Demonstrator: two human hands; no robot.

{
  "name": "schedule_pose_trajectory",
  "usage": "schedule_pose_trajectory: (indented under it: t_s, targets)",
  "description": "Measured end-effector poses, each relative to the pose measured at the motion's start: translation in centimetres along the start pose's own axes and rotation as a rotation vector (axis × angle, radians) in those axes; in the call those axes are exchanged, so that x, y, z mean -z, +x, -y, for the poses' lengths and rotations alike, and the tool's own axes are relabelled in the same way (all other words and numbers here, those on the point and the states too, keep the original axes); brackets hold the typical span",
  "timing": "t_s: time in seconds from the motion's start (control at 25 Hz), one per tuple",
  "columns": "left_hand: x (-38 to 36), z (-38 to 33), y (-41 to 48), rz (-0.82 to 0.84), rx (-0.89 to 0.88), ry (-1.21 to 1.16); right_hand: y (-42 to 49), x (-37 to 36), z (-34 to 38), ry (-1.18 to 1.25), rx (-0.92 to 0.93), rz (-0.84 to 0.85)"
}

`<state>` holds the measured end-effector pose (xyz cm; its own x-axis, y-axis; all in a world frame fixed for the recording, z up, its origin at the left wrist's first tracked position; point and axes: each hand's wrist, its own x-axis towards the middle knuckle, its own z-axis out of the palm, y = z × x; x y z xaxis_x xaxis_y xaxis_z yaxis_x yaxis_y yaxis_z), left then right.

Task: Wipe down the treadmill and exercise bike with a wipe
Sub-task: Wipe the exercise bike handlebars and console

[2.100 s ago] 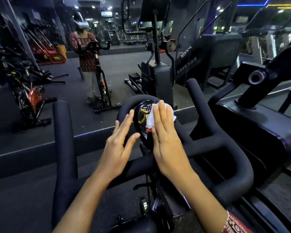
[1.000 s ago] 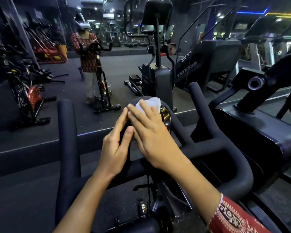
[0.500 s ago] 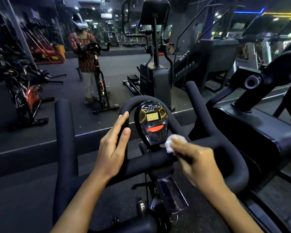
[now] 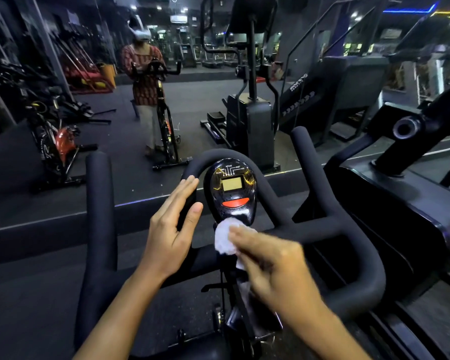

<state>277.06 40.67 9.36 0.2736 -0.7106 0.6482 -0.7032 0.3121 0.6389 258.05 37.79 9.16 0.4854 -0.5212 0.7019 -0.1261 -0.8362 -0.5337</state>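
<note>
Wipe (image 4: 225,236): clasped in right grip (image 4: 276,271), now off the console (image 4: 231,188) screen, down at its base. Left grip (image 4: 170,229): released, fingers straight, against handlebar (image 4: 348,224). Console face judged wiped; handlebar outstanding.

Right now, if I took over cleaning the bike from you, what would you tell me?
Left hand: open, flat beside the console, on the handlebar loop.
Right hand: holds the wipe just under the console; blurred.
Done: console face, wiped a second ago.
Left: probably the handlebar, the rest of the bike, then the treadmill.
</note>
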Motion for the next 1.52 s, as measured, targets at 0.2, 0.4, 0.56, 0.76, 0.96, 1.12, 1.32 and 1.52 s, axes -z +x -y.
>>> schedule_pose_trajectory:
  t_s: [0.2,0.4,0.56,0.76,0.96,1.12,1.32,1.52]
  targets:
    - [0.6,0.1,3.4,-0.037,-0.048,0.077,9.2,3.8,-2.6,0.001,0.036,-0.235]
    - [0.1,1.5,8.6,0.008,0.134,0.006,17.9,2.8,-6.8,-0.076,-0.100,0.604]
    - [-1.0,2.4,10.2,0.045,0.220,-0.082,21.3,0.4,-8.8,-0.054,-0.108,0.813]
    - [-1.5,2.4,10.3,0.109,0.121,-0.043,19.0,3.0,-10.8,0.133,-0.120,0.615]
    - [-2.2,2.7,10.0,0.012,0.066,-0.058,18.6,5.4,-10.7,0.074,-0.061,0.605]
    - [-1.9,3.4,9.6,-0.035,0.061,-0.105,20.7,-0.4,-9.4,0.152,0.043,0.756]
    - [-1.9,3.4,9.5,0.012,0.062,-0.148,18.9,1.5,-11.2,0.333,-0.019,0.612]
    - [-1.8,3.1,9.6,0.037,0.040,-0.111,18.6,7.7,-11.2,0.191,-0.130,0.704]
